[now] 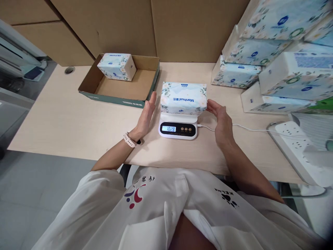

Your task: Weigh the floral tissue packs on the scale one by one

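A pale blue floral tissue pack [183, 98] lies on a small white digital scale [178, 129] whose lit display reads about 102.8. My left hand [145, 116] is held flat with its fingers stretched out, a little left of the pack and apart from it. My right hand [221, 119] is open too, fingers loosely curved, with its fingertips at or just off the pack's right end. Neither hand grips anything. A pink watch sits on my left wrist.
A shallow open cardboard tray [118, 95] at the back left holds another tissue pack [117, 66]. Several tissue packs [275, 59] are stacked at the right. A white cable [249, 129] runs from the scale towards a power strip [293, 146]. Cardboard boxes [156, 27] line the back.
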`<state>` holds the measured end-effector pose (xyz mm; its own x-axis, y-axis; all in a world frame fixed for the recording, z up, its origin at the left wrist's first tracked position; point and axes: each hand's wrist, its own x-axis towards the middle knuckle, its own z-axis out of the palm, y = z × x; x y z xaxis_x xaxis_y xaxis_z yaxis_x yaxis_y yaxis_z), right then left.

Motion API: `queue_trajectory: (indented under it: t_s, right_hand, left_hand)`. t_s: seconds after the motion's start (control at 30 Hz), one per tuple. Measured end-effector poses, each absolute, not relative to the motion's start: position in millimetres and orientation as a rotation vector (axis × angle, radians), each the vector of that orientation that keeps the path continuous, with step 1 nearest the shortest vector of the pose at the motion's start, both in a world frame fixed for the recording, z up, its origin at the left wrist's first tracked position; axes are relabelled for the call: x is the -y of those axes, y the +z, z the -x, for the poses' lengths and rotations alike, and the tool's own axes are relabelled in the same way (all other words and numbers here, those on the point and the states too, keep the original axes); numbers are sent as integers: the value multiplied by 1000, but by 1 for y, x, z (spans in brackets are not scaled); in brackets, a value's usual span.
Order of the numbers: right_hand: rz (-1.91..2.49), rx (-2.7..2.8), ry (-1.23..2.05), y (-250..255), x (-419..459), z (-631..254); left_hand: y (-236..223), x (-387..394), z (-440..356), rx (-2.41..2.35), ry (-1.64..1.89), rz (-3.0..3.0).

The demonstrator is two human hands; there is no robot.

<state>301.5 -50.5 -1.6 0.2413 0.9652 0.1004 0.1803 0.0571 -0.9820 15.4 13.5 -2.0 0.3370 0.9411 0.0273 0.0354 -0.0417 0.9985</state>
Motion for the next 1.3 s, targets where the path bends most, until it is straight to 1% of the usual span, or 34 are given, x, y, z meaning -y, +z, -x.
queue_trajectory:
  t_s: [1.1, 1.3]
  right_hand:
    - [1394, 1211, 862, -1, 52, -303]
    - [1396, 1175, 856, -3, 50, -300]
  left_hand:
    - [3, -10, -19, -1013, 939, -1418]
    - [-7, -14, -16, -1054, 991, -1418]
